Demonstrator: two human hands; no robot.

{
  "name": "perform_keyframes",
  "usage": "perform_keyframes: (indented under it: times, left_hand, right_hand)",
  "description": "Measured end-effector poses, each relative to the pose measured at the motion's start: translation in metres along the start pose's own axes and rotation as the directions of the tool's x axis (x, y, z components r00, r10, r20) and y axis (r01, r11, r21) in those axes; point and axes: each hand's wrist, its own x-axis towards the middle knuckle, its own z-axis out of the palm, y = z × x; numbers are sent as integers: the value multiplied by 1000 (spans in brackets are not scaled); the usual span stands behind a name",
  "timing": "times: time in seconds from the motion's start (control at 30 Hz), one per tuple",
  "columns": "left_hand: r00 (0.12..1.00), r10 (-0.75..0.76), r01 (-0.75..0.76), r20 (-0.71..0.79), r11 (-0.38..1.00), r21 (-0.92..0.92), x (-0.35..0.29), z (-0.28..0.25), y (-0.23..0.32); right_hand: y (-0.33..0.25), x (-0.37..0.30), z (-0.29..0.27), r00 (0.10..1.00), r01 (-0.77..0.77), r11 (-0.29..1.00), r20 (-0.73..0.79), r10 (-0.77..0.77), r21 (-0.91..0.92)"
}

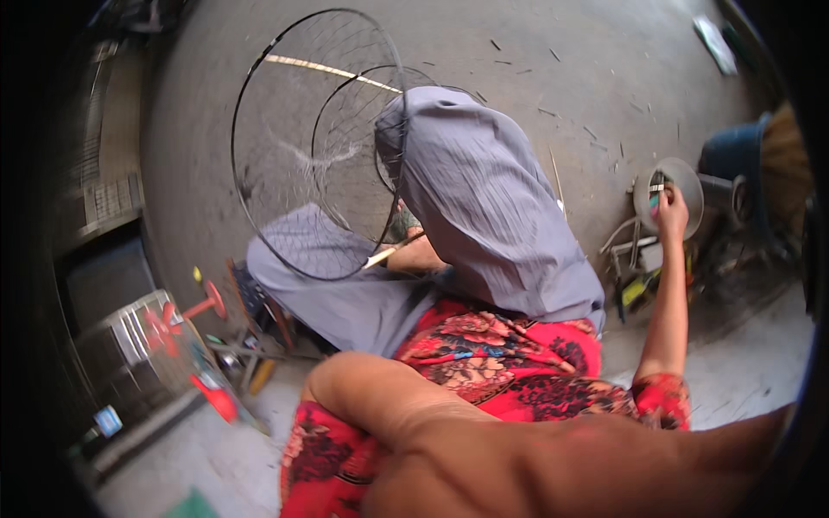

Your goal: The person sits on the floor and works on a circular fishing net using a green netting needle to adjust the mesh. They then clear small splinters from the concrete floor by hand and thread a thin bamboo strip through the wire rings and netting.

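Nearest, a bare forearm [518,457] crosses the bottom of the view from the right, over a red flowered garment [509,363]. Past the garment lie the person's knees in grey trousers [484,207], drawn up toward the middle of the view.

The right hand [672,211] reaches out to the right, its fingers closed around a small green and pink object [654,204], held against a round pale dish [682,186] that sits among cluttered tools on the concrete floor [553,52].

The left hand [413,252] lies mostly hidden behind the trousers; how wide it is open cannot be told, though a thin bamboo strip [386,253] pokes out to its left. That strip meets a big round wire frame [315,142] standing tilted just left of the knees, with a smaller ring inside it.

On the near left floor lie red tools [207,302] beside a metal box [129,345]. Far right stand a blue bucket [738,155] and a broom.
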Motion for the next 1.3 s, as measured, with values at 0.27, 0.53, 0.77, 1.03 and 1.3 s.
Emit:
perform_keyframes:
  times: [0.27,0.53,0.77,1.03,1.3]
  left_hand:
    - [998,-6,35,-63,885,464,-89,-22,2]
    - [658,643,677,-391,-277,682,-265,-84,74]
    - [680,646,668,-347,-350,657,-280,-129,44]
    - [640,622,700,-451,-230,676,-264,-148,4]
    - [757,426,641,-495,-341,688,-243,-120,20]
  right_hand:
    - [-97,-117,-23,974,195,960,76,-214,203]
    - [-175,-172,-12,925,239,952,254,-282,189]
    - [-185,-194,-3,862,295,950,399,-313,107]
    - [-64,-173,22,832,59,975,551,70,-213]
    - [30,-100,96,909,-276,946,273,314,-168]
